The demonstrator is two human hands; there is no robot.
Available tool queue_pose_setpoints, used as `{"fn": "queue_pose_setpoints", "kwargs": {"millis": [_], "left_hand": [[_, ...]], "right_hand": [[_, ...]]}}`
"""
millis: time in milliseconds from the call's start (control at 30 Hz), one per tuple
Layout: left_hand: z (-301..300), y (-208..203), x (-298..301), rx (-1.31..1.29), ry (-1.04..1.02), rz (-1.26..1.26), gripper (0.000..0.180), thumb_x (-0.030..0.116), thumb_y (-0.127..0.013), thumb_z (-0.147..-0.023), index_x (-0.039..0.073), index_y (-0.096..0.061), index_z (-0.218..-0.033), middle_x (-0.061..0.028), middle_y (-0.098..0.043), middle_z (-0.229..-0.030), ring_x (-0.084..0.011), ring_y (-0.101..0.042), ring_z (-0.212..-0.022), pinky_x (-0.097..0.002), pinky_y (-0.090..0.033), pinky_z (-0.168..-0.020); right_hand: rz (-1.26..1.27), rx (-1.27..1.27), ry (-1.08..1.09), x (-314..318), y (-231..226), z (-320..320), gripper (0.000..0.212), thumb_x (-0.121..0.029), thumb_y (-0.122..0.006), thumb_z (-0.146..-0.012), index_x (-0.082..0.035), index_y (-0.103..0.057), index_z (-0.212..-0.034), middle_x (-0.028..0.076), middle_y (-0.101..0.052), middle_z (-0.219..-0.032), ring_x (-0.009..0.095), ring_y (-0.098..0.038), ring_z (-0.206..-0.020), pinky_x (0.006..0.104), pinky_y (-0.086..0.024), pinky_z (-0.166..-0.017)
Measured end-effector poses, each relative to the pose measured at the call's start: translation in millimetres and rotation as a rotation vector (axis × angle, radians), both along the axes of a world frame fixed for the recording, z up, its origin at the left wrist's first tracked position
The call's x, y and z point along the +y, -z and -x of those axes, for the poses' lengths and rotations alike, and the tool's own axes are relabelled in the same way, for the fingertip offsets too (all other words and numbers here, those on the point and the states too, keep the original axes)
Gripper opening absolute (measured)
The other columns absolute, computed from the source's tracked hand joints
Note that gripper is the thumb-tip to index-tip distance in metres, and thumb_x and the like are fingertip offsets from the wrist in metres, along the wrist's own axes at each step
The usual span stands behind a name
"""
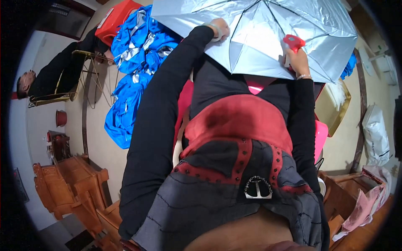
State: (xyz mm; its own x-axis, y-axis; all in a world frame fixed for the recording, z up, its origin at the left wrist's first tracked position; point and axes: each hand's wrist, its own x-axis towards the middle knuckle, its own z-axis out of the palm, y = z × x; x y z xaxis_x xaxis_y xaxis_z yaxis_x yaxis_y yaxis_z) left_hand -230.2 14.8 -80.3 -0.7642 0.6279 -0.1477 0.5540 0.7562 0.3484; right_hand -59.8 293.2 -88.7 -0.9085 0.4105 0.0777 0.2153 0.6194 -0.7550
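Observation:
A silver umbrella canopy (pixel 259 50) lies spread across my lap and beyond, its dark thin ribs showing. My left hand (pixel 220 28) rests on the canopy's left part with fingers curled in; what they hold, if anything, is hidden. On the right side, my right hand (pixel 298 62) is wrapped round a red hand-held tool (pixel 294 42) with a pale lower part. The tool is over the silver fabric near the canopy's near edge. Its exact kind does not show.
Blue-and-silver folded fabric (pixel 138 54) is heaped at the left, beside a red stool (pixel 117 21). Another person (pixel 58 62) sits farther left on a gold-framed chair (pixel 75 88). Wooden furniture (pixel 75 184) stands at lower left; a white sack (pixel 375 134) lies at right.

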Motion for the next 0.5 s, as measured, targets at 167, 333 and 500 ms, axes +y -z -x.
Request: {"fn": "queue_pose_setpoints", "kwargs": {"millis": [167, 333, 500], "left_hand": [[-19, 13, 18, -0.195, -0.165, -0.083, 0.014, 0.006, -0.052, -0.076, 0.0, -0.065, -0.075, -0.0096, -0.062, -0.062, -0.0152, -0.059, -0.048, -0.0272, -0.048, -0.045], [-24, 21, 24, 0.112, -0.182, 0.147, 0.028, 0.029, -0.06, -0.073, 0.002, -0.066, -0.077, -0.0146, -0.064, -0.08, -0.0268, -0.063, -0.075, -0.0332, -0.05, -0.067], [-68, 16, 68, 0.023, -0.213, 0.107, 0.032, 0.029, -0.06, -0.073, 0.001, -0.063, -0.087, -0.0194, -0.062, -0.09, -0.0314, -0.06, -0.087, -0.0363, -0.048, -0.074]], "right_hand": [[0.697, -0.032, 0.023, -14, -7, -12, 0.03, -0.016, -0.051, -0.075, 0.004, -0.053, -0.097, 0.015, -0.061, -0.07, 0.02, -0.06, -0.059, 0.0283, -0.045, -0.054], [0.725, -0.021, 0.014, -20, -12, -13, 0.028, -0.012, -0.05, -0.077, 0.006, -0.051, -0.098, 0.013, -0.06, -0.071, 0.019, -0.059, -0.057, 0.027, -0.046, -0.054], [0.846, 0.023, 0.017, -17, -6, -20, 0.027, -0.012, -0.049, -0.076, 0.004, -0.053, -0.098, 0.012, -0.06, -0.066, 0.017, -0.058, -0.054, 0.0243, -0.042, -0.049]]}}
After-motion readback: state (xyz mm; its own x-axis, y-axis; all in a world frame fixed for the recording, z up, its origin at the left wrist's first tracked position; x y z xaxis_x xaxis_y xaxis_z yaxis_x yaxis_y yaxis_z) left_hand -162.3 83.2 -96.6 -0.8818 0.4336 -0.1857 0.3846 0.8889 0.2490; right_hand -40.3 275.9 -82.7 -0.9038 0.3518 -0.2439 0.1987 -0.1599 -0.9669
